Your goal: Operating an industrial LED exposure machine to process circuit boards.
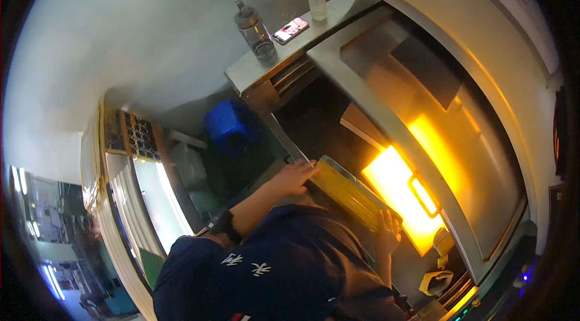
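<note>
A flat rectangular panel [353, 195], yellowish with a pale far edge, is held in front of my body, tilted across the view. My left hand [294, 177] grips its left end, fingers over the edge. Around the right end my right hand [386, 233] is closed. Just beyond the panel is the opening of a large machine, where a brightly lit yellow-white surface [396, 185] glows. The machine's cover [386, 100], fitted with a loop handle [425, 194], stands beyond that opening. What the panel is exactly cannot be made out.
On a ledge [241, 76] at the back stand a dark clear drinking bottle [257, 34], a phone [291, 30] with a lit screen, and a squeeze bottle [316, 0]. A blue bin [226, 121] is at the left. Yellow-lit crumpled pieces [436, 283] lie at the right.
</note>
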{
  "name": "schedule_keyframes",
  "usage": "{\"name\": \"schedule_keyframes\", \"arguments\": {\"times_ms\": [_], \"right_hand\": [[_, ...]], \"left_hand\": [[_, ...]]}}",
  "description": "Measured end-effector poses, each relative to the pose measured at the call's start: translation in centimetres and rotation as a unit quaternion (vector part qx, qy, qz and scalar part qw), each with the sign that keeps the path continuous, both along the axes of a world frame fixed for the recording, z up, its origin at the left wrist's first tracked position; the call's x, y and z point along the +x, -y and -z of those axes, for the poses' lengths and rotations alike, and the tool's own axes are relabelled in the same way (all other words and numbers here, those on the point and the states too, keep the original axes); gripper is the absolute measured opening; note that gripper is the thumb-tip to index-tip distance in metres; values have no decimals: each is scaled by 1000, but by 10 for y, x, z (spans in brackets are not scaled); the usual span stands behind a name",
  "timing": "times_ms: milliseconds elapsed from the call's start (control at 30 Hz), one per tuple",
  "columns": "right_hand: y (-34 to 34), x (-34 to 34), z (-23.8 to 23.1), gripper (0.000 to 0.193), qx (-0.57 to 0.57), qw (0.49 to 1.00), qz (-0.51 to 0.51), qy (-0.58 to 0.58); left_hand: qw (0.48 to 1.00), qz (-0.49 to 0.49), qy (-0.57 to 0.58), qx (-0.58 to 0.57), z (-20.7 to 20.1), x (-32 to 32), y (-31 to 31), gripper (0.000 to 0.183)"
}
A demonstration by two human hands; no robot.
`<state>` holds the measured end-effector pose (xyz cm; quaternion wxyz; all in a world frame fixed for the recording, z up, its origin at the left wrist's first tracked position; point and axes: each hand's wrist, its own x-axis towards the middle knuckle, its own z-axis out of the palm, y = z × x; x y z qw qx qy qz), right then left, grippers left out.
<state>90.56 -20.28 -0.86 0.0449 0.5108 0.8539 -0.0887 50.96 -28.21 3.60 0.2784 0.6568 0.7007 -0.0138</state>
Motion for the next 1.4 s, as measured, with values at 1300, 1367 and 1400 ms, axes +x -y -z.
{"name": "schedule_keyframes", "arguments": {"times_ms": [1300, 1367, 1400], "right_hand": [[73, -119, 44, 59, -179, 831, 506, 149], [106, -106, 46, 55, -67, 910, 407, 44], [116, -103, 37, 52, -126, 889, 437, 60]], "left_hand": [[959, 120, 250, -58, 58, -335, 35, 65], [953, 207, 216, -48, 76, -333, 25, 68], [945, 230, 226, -54, 80, -329, 17, 68]]}}
